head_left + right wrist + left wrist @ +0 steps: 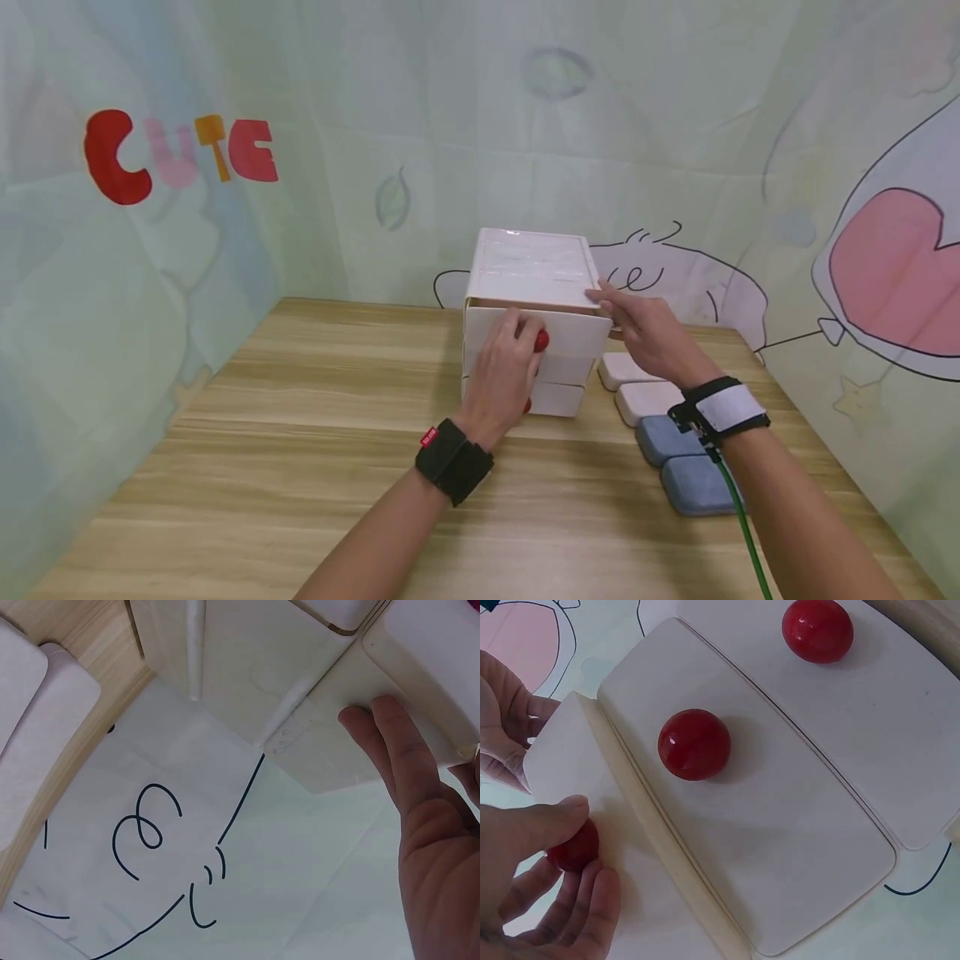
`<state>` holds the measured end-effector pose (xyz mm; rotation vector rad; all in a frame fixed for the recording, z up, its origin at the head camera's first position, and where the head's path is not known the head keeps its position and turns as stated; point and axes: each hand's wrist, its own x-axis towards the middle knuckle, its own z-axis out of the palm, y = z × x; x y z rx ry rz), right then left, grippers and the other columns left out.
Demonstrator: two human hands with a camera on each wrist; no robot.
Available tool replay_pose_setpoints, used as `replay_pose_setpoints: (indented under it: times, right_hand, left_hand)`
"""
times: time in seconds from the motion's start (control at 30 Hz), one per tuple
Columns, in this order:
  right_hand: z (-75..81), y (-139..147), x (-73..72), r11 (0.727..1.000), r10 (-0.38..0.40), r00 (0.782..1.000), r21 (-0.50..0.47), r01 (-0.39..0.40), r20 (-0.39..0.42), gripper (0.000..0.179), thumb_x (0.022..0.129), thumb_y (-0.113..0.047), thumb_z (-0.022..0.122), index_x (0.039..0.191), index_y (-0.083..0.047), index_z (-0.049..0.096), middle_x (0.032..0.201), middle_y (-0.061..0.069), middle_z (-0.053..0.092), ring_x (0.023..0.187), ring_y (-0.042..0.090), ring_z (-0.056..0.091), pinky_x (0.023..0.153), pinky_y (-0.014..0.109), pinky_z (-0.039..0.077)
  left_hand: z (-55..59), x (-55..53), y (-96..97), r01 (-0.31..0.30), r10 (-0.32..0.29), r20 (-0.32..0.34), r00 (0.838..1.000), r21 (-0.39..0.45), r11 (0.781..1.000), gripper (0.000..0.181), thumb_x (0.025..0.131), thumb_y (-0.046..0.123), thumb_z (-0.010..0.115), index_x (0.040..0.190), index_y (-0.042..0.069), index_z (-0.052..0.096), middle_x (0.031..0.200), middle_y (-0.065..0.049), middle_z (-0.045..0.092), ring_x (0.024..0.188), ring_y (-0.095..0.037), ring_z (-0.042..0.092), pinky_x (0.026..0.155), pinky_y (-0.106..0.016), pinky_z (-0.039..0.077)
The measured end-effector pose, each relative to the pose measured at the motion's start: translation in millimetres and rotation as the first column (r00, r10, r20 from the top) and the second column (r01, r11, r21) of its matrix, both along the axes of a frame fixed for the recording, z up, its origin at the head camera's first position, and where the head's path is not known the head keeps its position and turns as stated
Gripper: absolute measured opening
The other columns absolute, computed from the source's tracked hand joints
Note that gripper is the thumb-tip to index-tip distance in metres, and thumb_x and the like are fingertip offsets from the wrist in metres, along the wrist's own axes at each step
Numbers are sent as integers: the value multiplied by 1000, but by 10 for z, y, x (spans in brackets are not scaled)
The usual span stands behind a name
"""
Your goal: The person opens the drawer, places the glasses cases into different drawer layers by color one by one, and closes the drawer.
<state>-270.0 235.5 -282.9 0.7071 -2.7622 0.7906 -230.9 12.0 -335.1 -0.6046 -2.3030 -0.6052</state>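
A small white drawer box [532, 262] stands on the wooden table, its drawers stacked and fitted with red ball knobs. The top drawer [576, 354] juts out a little, leaving a gap under the box's top. My left hand [495, 383] grips that drawer's red knob [577, 849] between thumb and fingers. Below it, the middle knob [694, 745] and the bottom knob [817, 630] are untouched. My right hand [651, 333] steadies the box's upper right edge. In the right wrist view, its extended fingers [405, 746] lie flat against the box's side.
To the right of the box, two white rounded blocks [647, 402] and two blue ones [697, 483] lie in a row, partly behind my right wrist. A green cable [738, 508] hangs from that wristband. Printed fabric [337, 167] walls in the table's back and sides.
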Motion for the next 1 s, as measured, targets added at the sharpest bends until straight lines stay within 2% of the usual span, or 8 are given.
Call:
replay_pose_setpoints:
  times: [0.3, 0.63, 1.0]
  right_hand:
    - [-39, 56, -25, 996, 83, 996, -40, -84, -32, 47, 112, -30, 35, 152, -7, 46, 163, 16, 33, 135, 37, 56, 93, 40, 57]
    - [-13, 91, -29, 997, 74, 997, 21, -74, -20, 48, 108, -28, 49, 154, -15, 45, 165, 12, 31, 112, 38, 72, 95, 54, 56]
    - [-23, 52, -38, 996, 92, 994, -4, -93, -58, 45, 105, -8, 52, 151, -10, 49, 161, 17, 36, 122, 36, 67, 89, 38, 58]
  left_hand:
    - [-30, -87, 11, -6, 6, -41, 999, -2, 1000, 37, 89, 6, 78, 122, 3, 63, 118, -11, 60, 110, -23, 62, 100, -34, 56]
    - [-28, -140, 16, -13, 12, -49, 999, -10, 1000, 38, 88, 4, 77, 124, 1, 64, 122, -12, 62, 111, -23, 63, 102, -34, 55]
    - [-58, -168, 12, -13, 14, -59, 998, 12, 1000, 40, 87, 4, 79, 124, 3, 64, 120, -12, 62, 108, -24, 64, 98, -35, 57]
